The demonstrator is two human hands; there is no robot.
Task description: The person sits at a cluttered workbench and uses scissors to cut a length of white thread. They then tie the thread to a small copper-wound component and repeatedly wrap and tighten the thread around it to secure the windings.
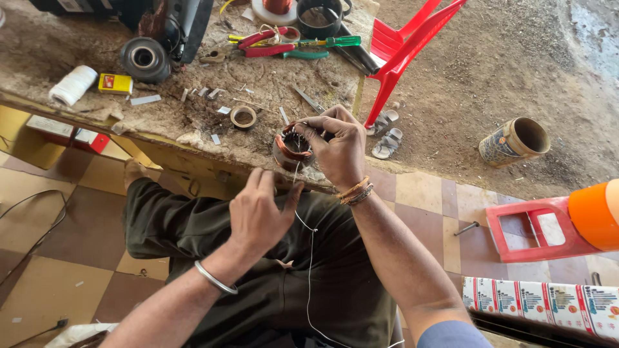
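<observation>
Under right hand (338,151), stator (292,149) bore-up; thread (308,258) hanging straight down.

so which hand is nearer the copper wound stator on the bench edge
Right. The right hand touches the stator, fingers on its top; the left hand is below it, pulling the white thread.

The right hand (338,151) covers the far side of the motor coil (291,149), so what its fingertips pinch cannot be told. The white thread (308,258) is too thin to follow past the left hand's (258,212) fingers, and runs off the bottom edge.
</observation>
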